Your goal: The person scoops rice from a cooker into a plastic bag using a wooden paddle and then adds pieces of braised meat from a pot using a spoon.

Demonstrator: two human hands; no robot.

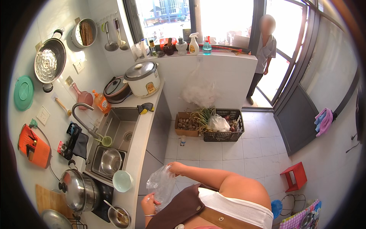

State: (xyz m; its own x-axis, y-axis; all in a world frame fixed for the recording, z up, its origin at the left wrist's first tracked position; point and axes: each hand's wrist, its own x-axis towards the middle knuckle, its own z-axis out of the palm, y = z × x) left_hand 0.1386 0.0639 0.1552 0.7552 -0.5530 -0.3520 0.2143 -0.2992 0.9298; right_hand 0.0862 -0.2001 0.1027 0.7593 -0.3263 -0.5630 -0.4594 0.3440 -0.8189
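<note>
A clear, crumpled plastic bag (160, 186) hangs between my hands, beside the counter's front edge. My right hand (176, 168) grips its upper right side, with that arm stretched across in front of me. Lower down, my left hand (150, 204) has its fingers closed on the bag's lower edge; a ring and a bracelet show on it. Nothing can be made out inside the bag. Closest to it on the counter is a pale green bowl (122, 181). A metal bowl (119, 216) with a spoon in it stands near my left hand.
Left of me, the counter holds a sink (124, 121) with a metal basin (111, 162), a large steamer pot (79, 191) and a rice cooker (142, 79). Ahead on the floor are a black crate (223, 136) and a cardboard box (187, 131). A person (264, 53) stands by the open door; a red stool (294, 177) sits right.
</note>
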